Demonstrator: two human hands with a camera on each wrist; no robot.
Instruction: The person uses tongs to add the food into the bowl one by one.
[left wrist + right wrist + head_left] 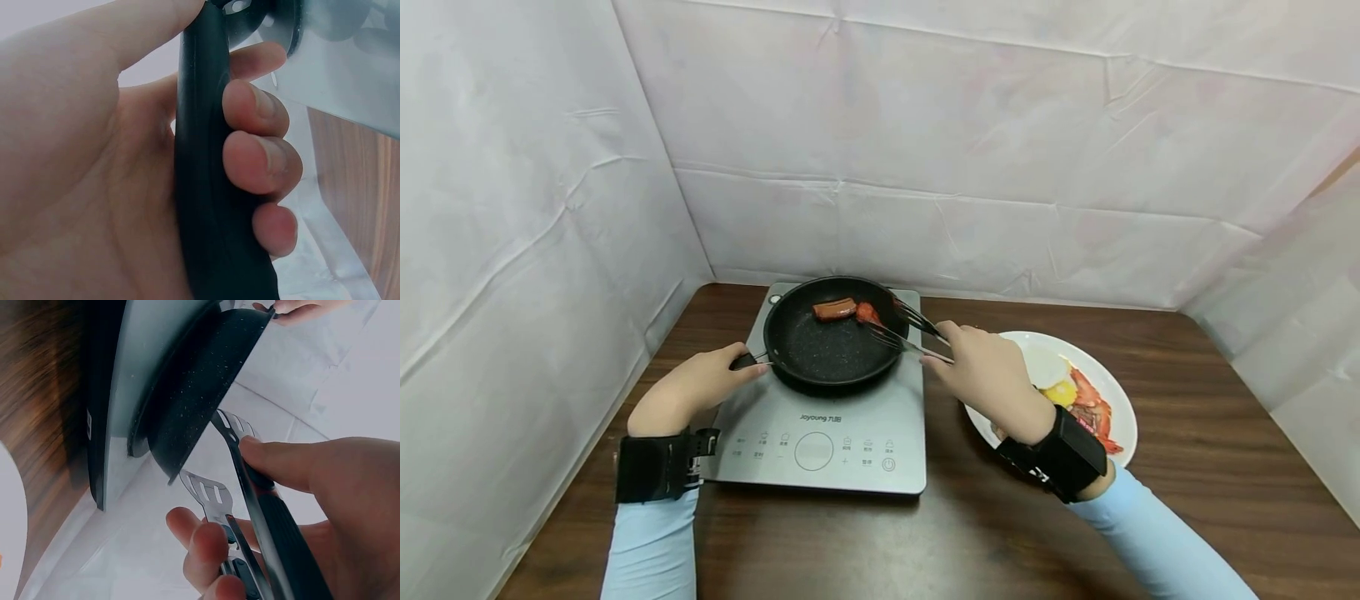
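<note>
Left hand [700, 385] wrapped round the black handle [209, 187] of the pan [833, 335], on the cooker [820, 417]. Right hand [988, 375] gripping tongs [904, 332] — slotted tips apart, just right of the red piece [868, 313] at the pan's far side, a sausage [834, 309] beside it. Right of the pan, a plate [1120, 400] with more food. Probably soft, greasy, light pieces — best pinched gently across the middle. Stiff, springy tongs, held well back on the grips.

Staged kitchen — induction cooktop [820, 433], backdrop sheets [925, 125]
</note>
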